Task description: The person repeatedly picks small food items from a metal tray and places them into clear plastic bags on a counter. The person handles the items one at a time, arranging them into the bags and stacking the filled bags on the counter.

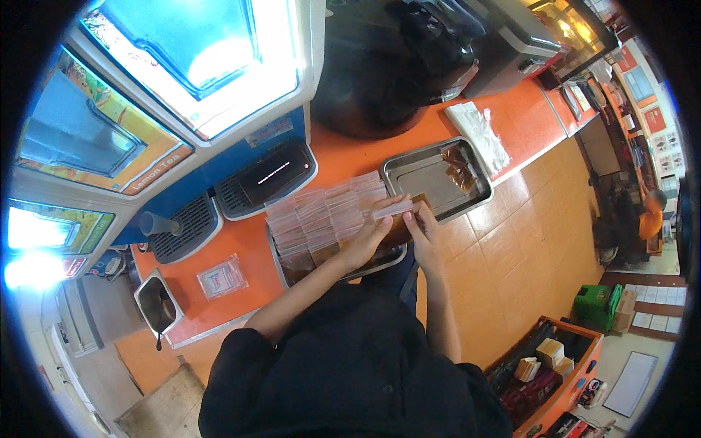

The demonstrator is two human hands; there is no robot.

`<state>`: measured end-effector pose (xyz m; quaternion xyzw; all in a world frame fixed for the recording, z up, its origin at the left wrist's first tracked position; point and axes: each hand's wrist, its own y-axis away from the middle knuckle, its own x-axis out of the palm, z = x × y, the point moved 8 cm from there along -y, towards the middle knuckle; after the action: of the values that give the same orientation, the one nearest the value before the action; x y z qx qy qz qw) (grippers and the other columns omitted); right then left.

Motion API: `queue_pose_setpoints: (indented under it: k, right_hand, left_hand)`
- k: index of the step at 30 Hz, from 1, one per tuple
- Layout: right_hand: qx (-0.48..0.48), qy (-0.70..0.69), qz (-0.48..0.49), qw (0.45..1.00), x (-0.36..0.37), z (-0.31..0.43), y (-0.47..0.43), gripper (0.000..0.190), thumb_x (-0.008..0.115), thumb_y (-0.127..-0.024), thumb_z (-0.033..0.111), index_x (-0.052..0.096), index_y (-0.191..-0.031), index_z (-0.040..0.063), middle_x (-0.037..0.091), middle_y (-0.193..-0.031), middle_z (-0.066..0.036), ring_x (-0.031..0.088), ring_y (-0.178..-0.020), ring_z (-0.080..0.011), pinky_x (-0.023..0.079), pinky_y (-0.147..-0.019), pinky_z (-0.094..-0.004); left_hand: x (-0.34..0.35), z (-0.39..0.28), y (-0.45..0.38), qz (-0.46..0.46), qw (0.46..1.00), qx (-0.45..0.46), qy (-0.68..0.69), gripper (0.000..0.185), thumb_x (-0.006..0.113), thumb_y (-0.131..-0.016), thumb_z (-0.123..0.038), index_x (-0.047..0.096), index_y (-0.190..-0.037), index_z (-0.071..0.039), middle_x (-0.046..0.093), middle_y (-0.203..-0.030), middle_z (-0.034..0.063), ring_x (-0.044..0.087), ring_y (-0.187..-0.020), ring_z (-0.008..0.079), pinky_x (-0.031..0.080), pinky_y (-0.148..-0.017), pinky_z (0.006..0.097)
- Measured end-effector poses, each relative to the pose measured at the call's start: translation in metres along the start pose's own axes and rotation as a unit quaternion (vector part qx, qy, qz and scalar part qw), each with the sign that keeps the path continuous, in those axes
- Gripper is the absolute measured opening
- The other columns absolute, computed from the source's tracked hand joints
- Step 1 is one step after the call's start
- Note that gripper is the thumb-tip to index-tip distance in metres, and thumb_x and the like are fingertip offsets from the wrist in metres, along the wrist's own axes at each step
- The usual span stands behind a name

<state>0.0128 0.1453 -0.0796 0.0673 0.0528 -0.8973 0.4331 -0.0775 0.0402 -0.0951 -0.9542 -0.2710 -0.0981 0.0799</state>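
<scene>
Between both hands is a clear plastic sachet [398, 232] of brown liquid or sauce. My left hand [366, 238] pinches one end of its pale top strip. The fingers of my right hand [428, 232] grip the other end. Below the hands, a metal tray [276, 257] holds rows of similar sachets [315, 219], packed upright with their pale tops showing. My left forearm hides part of that tray. Just beyond my right hand, a second metal tray [411, 169] has a few brown sachets [459, 169] lying at its far end.
Drink dispensers [164, 109] with drip trays [189, 227] line the counter's back. A black rounded appliance [367, 71] stands behind the trays. White plastic bags [479, 137] lie right; a clear packet [223, 278] and a metal container [159, 304] sit left. A person [650, 219] is far right.
</scene>
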Motion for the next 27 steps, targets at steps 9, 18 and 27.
queue_pose_setpoints:
  k: [9,18,27]
  right_hand:
    - [0.101,0.2,-0.034,0.974,0.017,-0.075,0.034,0.015,0.059,-0.102,0.021,0.059,-0.107,0.006,0.07,-0.093,-0.023,0.07,-0.083,-0.0444,0.053,-0.071,-0.0501]
    - [0.076,0.405,-0.078,0.908,0.035,-0.069,0.031,0.018,0.056,-0.103,0.024,0.055,-0.109,0.007,0.071,-0.097,-0.023,0.069,-0.082,-0.0471,0.053,-0.067,-0.0579]
    - [-0.071,0.405,-0.139,0.901,0.032,-0.027,0.038,0.019,0.059,-0.098,0.018,0.057,-0.112,0.005,0.067,-0.114,-0.02,0.07,-0.088,-0.0428,0.057,-0.067,-0.0528]
  left_hand:
    - [-0.051,0.06,0.027,0.019,0.95,-0.163,-0.264,0.021,0.073,-0.094,-0.023,0.076,-0.095,-0.003,0.073,-0.092,0.0114,0.066,-0.097,0.0287,0.051,-0.083,0.0375]
    - [-0.044,0.041,0.015,-0.02,0.866,0.047,-0.497,0.008,0.077,-0.082,-0.017,0.079,-0.085,-0.01,0.067,-0.091,0.0021,0.056,-0.098,0.0293,0.048,-0.088,0.043]
    - [-0.043,0.045,0.011,-0.009,0.842,0.067,-0.536,0.008,0.077,-0.082,-0.018,0.078,-0.082,-0.01,0.066,-0.09,0.0018,0.056,-0.098,0.0288,0.046,-0.09,0.0452]
